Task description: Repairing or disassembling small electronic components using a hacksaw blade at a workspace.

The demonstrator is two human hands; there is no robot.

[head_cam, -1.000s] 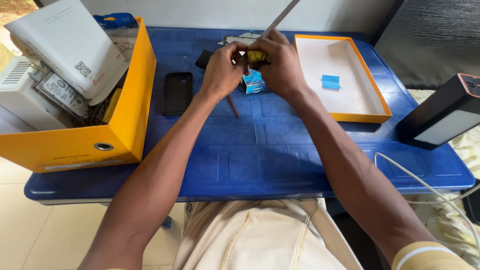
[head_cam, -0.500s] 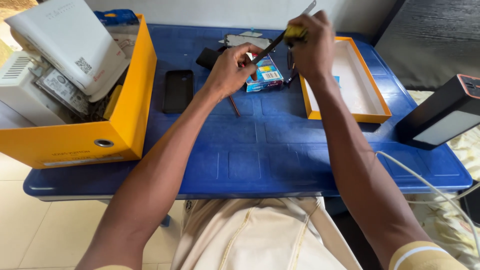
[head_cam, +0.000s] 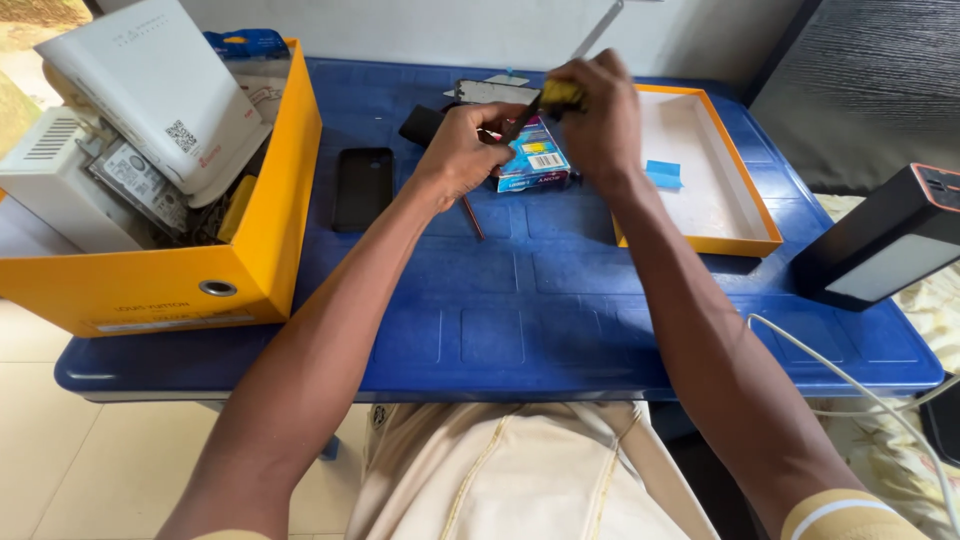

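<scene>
Right hand: the right hand (head_cam: pixel 598 125) is curled tight around the yellow handle of a screwdriver (head_cam: pixel 548 101), at about 12 o'clock on the table, the dark shaft slanting down toward 8 o'clock.
Left hand: the left hand (head_cam: pixel 463 150) is closed, fingers pinched on the tip end of the screwdriver shaft; I cannot tell whether it holds anything else.
Small box: a blue printed box (head_cam: pixel 535 162) lies on the table right under both hands, touching or just below them.
Phone: a black phone (head_cam: pixel 362 188) lies flat at 9 o'clock from the hands, apart from them.
Thin stick: a reddish thin tool (head_cam: pixel 472 217) lies just under the left wrist, at 6 o'clock from it.
Tray: an orange-rimmed white tray (head_cam: pixel 747 215) sits at 3 o'clock, a blue scrap (head_cam: pixel 662 174) inside it.
Yellow bin: a yellow box (head_cam: pixel 265 250) at 9 o'clock holds white devices (head_cam: pixel 150 95).
Table: the blue plastic table (head_cam: pixel 560 320) carries all this.
Far right: a black block-shaped device (head_cam: pixel 885 240) stands at the table's 3 o'clock edge.
</scene>
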